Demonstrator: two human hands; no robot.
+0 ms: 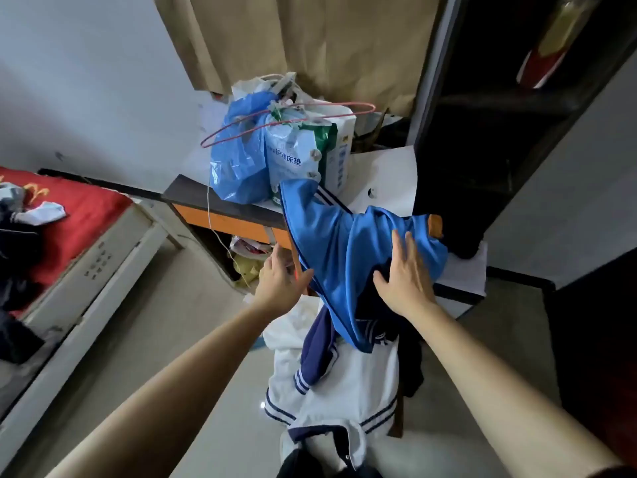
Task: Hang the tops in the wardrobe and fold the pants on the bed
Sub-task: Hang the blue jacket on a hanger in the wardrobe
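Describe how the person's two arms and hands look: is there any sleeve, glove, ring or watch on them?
Both forearms are bare over their whole visible length. The left hand and the right hand wear no gloves; no ring, watch or bracelet shows. Only at the bottom right corner a dark red sleeve edge appears on the right arm; no left sleeve is in view.

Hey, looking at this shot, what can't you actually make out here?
Head view only:
- The blue garment is bunched, so top or pants is unclear.
- The left hand is at its edge; whether it grips is unclear.
- The wardrobe interior is too dark to show a rail.
- The dark clothes on the bed are cut off by the left edge.
- The chair is covered by the clothes pile; only a wooden corner shows.
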